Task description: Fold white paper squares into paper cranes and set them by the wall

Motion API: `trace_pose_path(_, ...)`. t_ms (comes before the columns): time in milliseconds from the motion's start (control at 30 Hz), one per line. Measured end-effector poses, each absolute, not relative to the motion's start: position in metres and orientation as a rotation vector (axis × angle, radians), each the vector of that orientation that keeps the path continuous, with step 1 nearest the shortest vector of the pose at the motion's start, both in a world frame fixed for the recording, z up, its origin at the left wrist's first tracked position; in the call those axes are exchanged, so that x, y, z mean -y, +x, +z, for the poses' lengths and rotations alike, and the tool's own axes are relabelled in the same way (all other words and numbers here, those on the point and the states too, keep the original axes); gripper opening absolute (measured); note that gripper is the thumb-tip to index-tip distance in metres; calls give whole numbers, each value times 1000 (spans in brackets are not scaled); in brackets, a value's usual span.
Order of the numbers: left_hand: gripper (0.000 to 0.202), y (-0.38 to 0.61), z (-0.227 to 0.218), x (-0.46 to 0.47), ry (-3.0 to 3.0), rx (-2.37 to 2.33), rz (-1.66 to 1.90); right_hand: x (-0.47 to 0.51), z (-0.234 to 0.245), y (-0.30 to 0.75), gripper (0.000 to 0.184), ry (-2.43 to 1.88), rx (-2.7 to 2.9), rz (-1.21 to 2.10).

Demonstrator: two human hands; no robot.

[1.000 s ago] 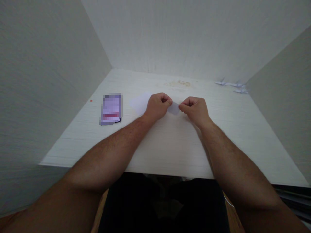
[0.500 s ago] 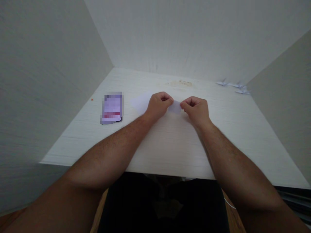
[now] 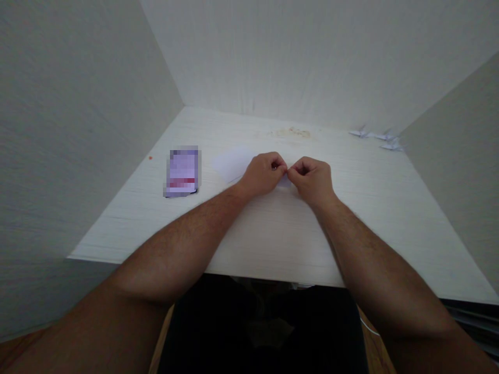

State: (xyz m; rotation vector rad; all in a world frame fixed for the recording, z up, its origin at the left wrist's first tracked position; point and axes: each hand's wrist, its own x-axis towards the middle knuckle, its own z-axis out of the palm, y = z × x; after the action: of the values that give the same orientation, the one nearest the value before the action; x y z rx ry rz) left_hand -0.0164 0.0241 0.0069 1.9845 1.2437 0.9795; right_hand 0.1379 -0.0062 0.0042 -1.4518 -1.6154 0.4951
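Note:
Over the middle of the white table, my left hand (image 3: 265,173) and my right hand (image 3: 312,178) meet at the fingertips. Both pinch one small piece of white paper (image 3: 285,182), mostly hidden behind the fingers; only a bit of it shows below them. Thumb and forefinger are closed on each hand. Left of my left hand, partly covered by it, white paper sheets (image 3: 232,163) lie flat on the table.
A phone-like device (image 3: 183,171), its screen blurred out, lies at the left of the table (image 3: 273,234). Several folded white paper cranes (image 3: 384,139) stand at the back right. A brownish worn patch (image 3: 294,133) marks the back. Walls enclose three sides.
My hands have come together, the left moving right, so their fingertips now touch. Less of the small paper shows between them, and more of the sheets at the left is uncovered.

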Motion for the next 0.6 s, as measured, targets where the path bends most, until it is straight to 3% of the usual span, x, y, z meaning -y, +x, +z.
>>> trace_pose_path(300, 11, -33, 0, -44, 1908, -1453, 1108, -4, 13, 158, 12, -1392, 1322, 494)
trace_pose_path(433, 9, -33, 2, -45, 1617, -1308, 1201, -8, 12, 163, 8, -1401, 1255, 564)
trace_pose_path(600, 16, -24, 6, -31, 1701, -1135, 1111, -3, 8, 150, 10, -1397, 1358, 663)
